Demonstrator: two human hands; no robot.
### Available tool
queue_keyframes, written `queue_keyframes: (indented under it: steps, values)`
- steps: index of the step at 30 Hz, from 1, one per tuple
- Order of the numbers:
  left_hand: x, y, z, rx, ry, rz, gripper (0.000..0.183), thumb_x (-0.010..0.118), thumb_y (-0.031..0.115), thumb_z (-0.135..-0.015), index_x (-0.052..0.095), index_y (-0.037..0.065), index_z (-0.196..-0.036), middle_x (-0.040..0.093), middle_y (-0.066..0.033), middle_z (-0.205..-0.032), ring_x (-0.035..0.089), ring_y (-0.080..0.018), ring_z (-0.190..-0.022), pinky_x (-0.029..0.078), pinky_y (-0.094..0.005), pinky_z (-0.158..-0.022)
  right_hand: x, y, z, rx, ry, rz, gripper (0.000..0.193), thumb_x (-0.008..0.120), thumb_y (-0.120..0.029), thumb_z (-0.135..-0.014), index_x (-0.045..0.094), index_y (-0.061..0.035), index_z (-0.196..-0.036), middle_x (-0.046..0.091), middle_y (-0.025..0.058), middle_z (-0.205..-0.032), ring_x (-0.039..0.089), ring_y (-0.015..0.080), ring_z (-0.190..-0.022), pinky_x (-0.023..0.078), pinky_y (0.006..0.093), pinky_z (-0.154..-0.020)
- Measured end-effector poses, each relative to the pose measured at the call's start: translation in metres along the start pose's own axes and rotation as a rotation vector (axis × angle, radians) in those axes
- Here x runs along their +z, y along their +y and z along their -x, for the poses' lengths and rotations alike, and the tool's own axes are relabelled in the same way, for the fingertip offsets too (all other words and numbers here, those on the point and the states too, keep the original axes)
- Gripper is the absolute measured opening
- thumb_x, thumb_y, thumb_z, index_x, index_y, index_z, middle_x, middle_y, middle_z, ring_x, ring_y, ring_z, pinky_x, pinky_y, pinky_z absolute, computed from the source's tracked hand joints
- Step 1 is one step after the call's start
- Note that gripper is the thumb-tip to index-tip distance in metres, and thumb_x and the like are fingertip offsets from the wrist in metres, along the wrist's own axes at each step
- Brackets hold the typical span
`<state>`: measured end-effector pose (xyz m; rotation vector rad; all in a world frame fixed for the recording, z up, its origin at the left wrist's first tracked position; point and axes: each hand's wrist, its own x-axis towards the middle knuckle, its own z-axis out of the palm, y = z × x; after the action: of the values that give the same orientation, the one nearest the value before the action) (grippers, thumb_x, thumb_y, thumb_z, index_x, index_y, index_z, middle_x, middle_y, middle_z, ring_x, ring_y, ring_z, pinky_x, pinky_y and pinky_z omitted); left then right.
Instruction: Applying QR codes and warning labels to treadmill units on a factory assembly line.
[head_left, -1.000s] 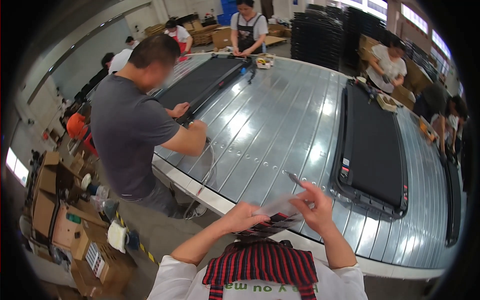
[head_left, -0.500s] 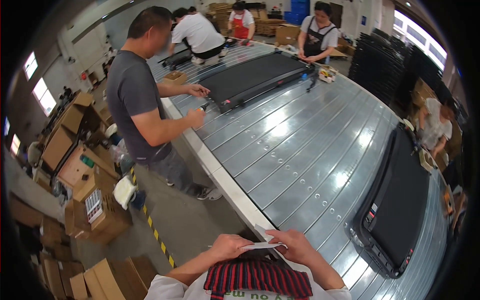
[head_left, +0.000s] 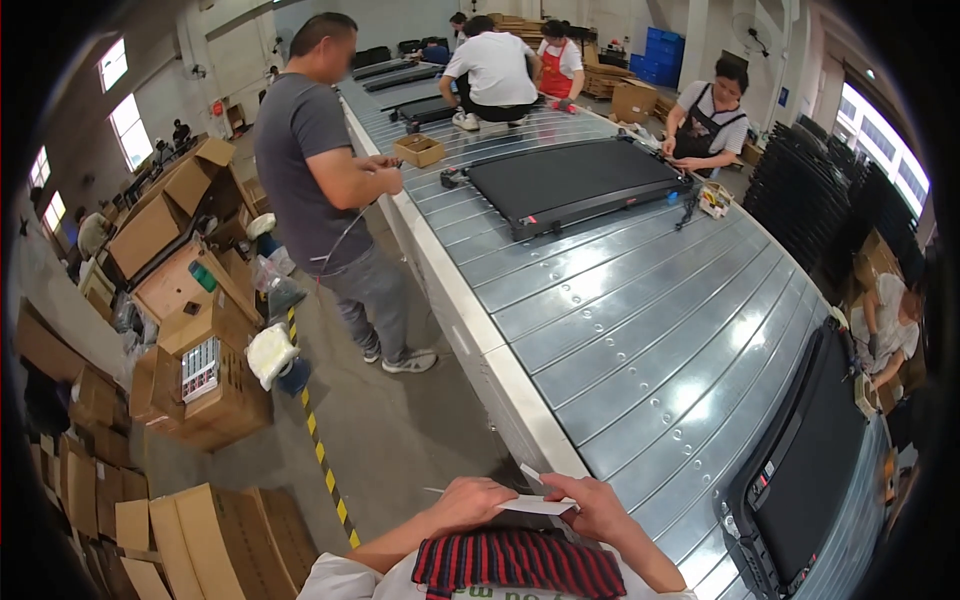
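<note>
In front of my chest, a small white paper-like slip [head_left: 535,505] is held between my two hands. My left hand [head_left: 472,502] closes on its left end, fingers bent and knuckles up. On its right end, my right hand [head_left: 597,508] pinches it between thumb and fingers. A second white edge stands up beside the right fingertips. A thin white piece also pokes out left of my left hand. Just beyond my hands runs the pale edge [head_left: 545,435] of the long metal-topped table [head_left: 610,400].
Black framed panels [head_left: 590,180] [head_left: 810,470] lie on the table. A person in grey [head_left: 310,150] stands at its left side by a small cardboard box [head_left: 419,150]; others work farther off, one crouching on top. Cartons [head_left: 215,530] and yellow-black floor tape [head_left: 322,465] are at left.
My view has shifted, so the table sits farther right. The person in grey has drawn both hands back from the panel toward the body. My hands still hold the white slip.
</note>
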<state>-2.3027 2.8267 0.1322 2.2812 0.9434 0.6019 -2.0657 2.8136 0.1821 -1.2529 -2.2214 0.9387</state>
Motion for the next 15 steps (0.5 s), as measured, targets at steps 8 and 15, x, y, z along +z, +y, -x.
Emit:
queue_keyframes:
  steps: [8, 15]
  values:
    - [-0.068, -0.075, 0.063, -0.073, 0.084, -0.081, 0.02, 0.06, 0.014, -0.075, 0.064, 0.009, -0.094, 0.065, -0.0097, -0.085, 0.062, -0.0282, -0.081, 0.049, -0.0395, -0.069, 0.062, -0.049, -0.095, -0.111, -0.119, 0.035, 0.068, 0.062, 0.008, -0.06, 0.051, -0.0183, -0.121, 0.067, 0.0013, -0.094, 0.06, 0.0274, -0.086, 0.049, 0.0376, -0.076]
    - [-0.126, -0.131, 0.108, -0.132, 0.172, -0.094, 0.028, 0.064, 0.011, -0.07, 0.064, 0.012, -0.098, 0.065, -0.0104, -0.084, 0.063, -0.0298, -0.079, 0.051, -0.0386, -0.067, 0.116, -0.071, -0.186, -0.218, -0.194, 0.027, 0.065, 0.064, 0.0, -0.065, 0.046, -0.0211, -0.124, 0.066, 0.0024, -0.092, 0.06, 0.0288, -0.085, 0.048, 0.0387, -0.074]
